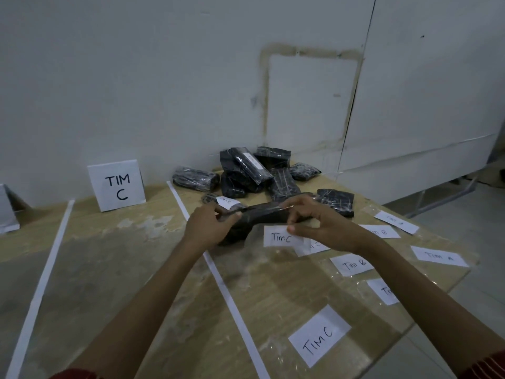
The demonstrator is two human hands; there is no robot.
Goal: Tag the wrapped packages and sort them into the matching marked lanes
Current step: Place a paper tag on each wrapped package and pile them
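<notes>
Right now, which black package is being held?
The long package in front of the pile, gripped by the left hand and right hand; the rest lie untouched behind it.

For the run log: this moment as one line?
step: tagging | left hand: grips black wrapped package | right hand: pinches its other end | Tim C tag: beside right thumb | sorting: not yet done

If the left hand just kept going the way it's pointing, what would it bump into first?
Beyond the black package that the left hand grips, likely the tagged package just behind, then the pile; depth is unclear.
</notes>
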